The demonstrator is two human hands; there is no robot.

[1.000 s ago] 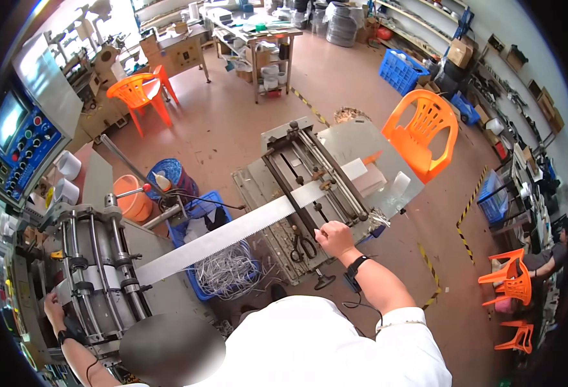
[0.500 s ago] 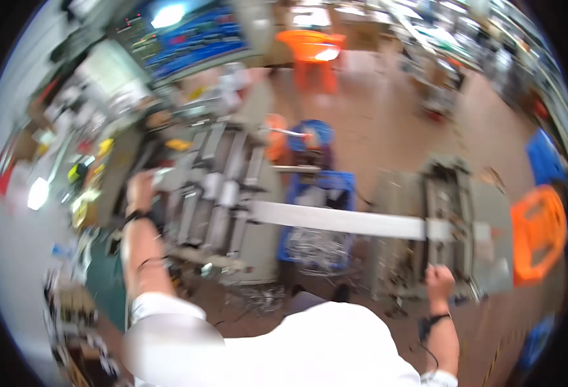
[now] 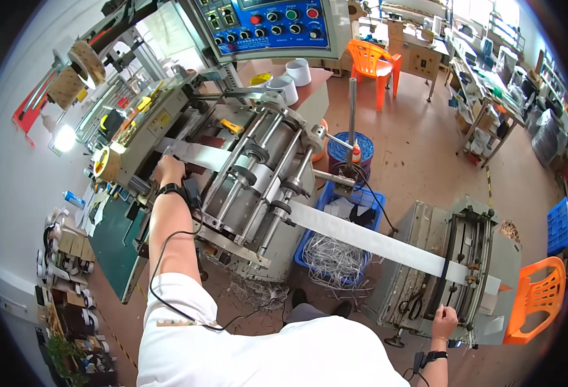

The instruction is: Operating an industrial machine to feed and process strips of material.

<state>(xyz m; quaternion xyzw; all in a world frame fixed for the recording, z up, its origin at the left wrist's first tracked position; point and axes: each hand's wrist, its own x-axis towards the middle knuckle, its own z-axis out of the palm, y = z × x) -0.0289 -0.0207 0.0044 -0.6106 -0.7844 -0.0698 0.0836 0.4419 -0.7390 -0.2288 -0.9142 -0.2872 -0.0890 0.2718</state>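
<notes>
A long white strip (image 3: 374,242) runs from the roller machine (image 3: 245,187) on the left across to a smaller grey machine (image 3: 400,277) on the right. My left hand (image 3: 169,169) is at the left end of the roller machine, just beside the strip's near edge; its fingers are mostly hidden, so their grip cannot be made out. My right hand (image 3: 445,320) is closed at the near end of the right machine, beside a black curved bar (image 3: 444,284). Whatever it holds is hidden. Black scissors (image 3: 411,306) lie on that machine, left of my right hand.
Between the machines stands a blue crate (image 3: 303,248) of shredded white trimmings. A control panel (image 3: 271,29) overhangs the far side. Orange chairs stand at the back (image 3: 374,64) and far right (image 3: 535,297). A yellow-handled cutter (image 3: 231,126) lies on the roller machine. A dark cable hangs along my left arm.
The view has shifted and turned sharp after a blur, with the control panel now larger in it. Both hands remain by the same machines; the strip still spans them.
</notes>
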